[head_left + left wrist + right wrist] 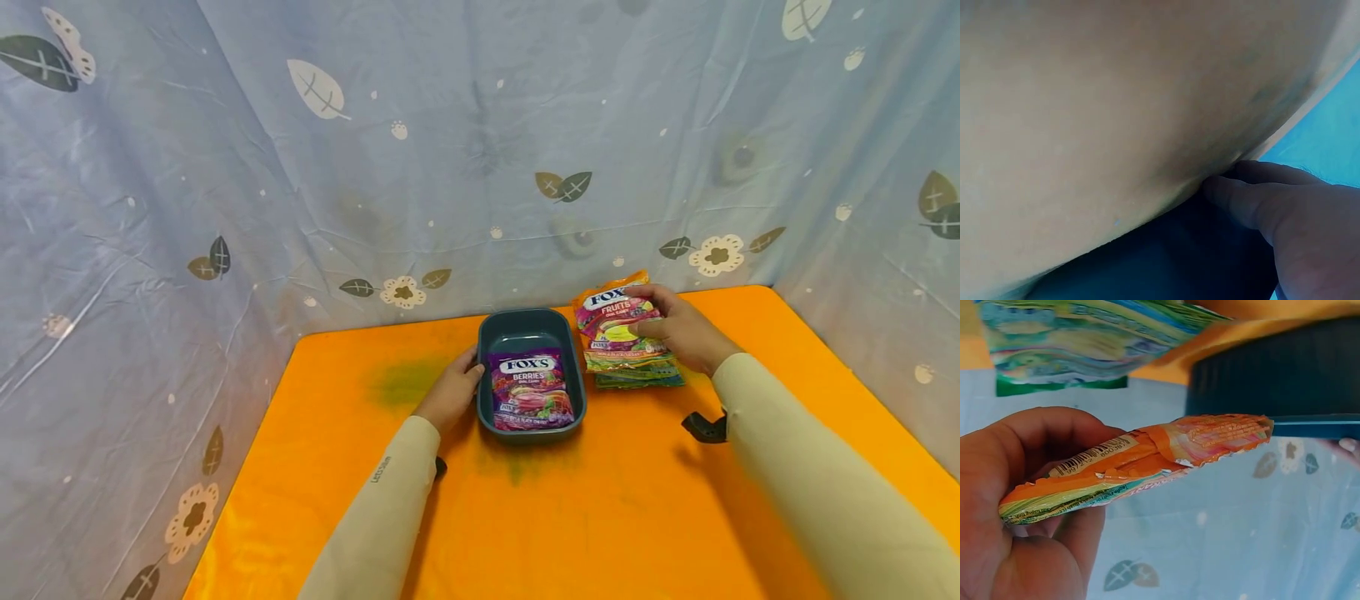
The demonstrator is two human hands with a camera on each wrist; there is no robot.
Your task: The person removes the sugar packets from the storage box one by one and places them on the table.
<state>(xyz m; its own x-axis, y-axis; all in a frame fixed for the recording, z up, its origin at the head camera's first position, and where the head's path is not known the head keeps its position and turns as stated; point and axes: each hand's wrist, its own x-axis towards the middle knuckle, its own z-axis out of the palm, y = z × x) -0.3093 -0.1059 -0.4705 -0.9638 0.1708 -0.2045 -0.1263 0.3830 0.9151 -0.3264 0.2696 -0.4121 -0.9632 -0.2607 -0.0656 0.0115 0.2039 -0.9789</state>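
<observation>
My left hand (448,393) grips the left rim of a dark blue-grey rectangular tray (525,333), its thumb at the rim. A purple bag of Fox's Berries candy (528,392) lies face up in the tray's near part. My right hand (684,333) pinches an orange bag of Fox's Fruits candy (611,321) just right of the tray. In the right wrist view, the fingers and thumb of that hand (1041,487) hold the orange bag (1141,459) edge-on, apart from a green candy bag (1085,359). The left wrist view is mostly filled by a blurred tan surface.
Below the orange bag, a green candy bag (641,377) lies on the orange tabletop (600,500). A pale blue curtain (450,167) with leaf and flower prints stands behind and at both sides. Dark wrist-camera mounts (705,427) stick out at the sleeves.
</observation>
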